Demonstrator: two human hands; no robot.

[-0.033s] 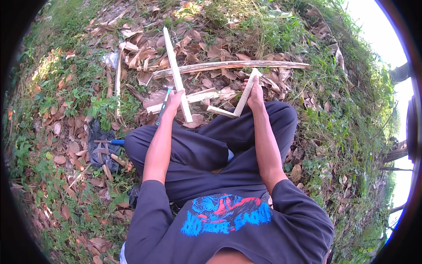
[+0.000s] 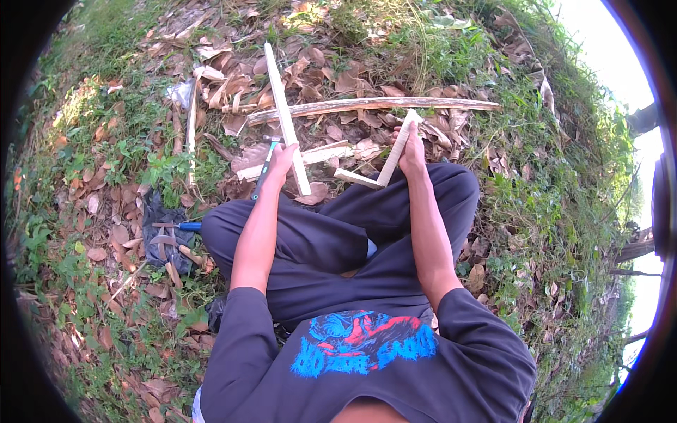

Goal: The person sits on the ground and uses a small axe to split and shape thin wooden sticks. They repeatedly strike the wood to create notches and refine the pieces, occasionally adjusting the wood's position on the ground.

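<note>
A: Which step's in hand?
B: Looks like positioning pcs, w/ hands apart. L hand (image 2: 283,159) is wrapped round a long stick (image 2: 284,113); R hand (image 2: 412,149) grips an L-shaped wood piece (image 2: 393,156) by its longer arm, near the R knee (image 2: 458,185).
A: And the hammer (image 2: 263,174)?
B: Right by L hand; can't tell if it's gripped too.
A: Next move?
B: Prob. calls for firm grips & no strain on that corner.
</note>
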